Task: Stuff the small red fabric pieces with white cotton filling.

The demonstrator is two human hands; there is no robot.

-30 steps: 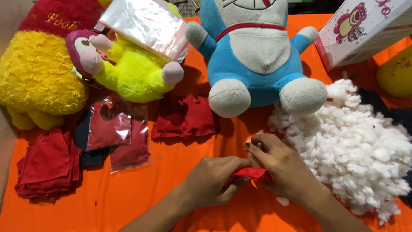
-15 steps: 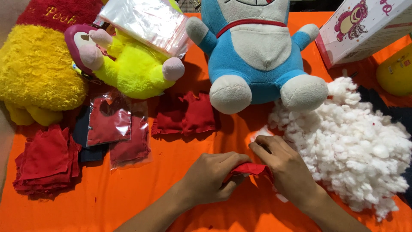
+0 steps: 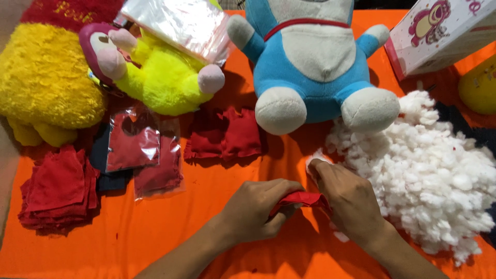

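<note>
An orange cloth (image 3: 170, 227) covers the whole work surface. At 10 o'clock lies a big yellow plush (image 3: 44, 82) with a red top, the largest thing here. At 12 o'clock sits a blue and white plush toy (image 3: 315, 62), its 2 pale feet pointing toward the person. At 3 o'clock a heap of white stuffing (image 3: 429, 175) spreads out, touching the toy's right foot. Between 10 and 12 o'clock a neon yellow plush (image 3: 165, 77) with a pink face leans on the big yellow one, and a clear plastic bag (image 3: 181, 23) rests across it. At 1 o'clock stands a white and pink box (image 3: 439, 31).

At 9 o'clock lies a stack of red fabric pieces (image 3: 57, 191); just beside it are 2 clear packets (image 3: 137, 150) holding red pieces, and nearer the centre more loose red pieces (image 3: 225, 135).

At 6 o'clock the 2 hands meet. The left hand (image 3: 256, 209) is curled tight around a small red fabric piece (image 3: 299, 199), gripping one end. The right hand (image 3: 349, 199) pinches the other end with bent fingers, its knuckles just beside the stuffing. The red piece sits between both hands, just above the orange cloth.
</note>
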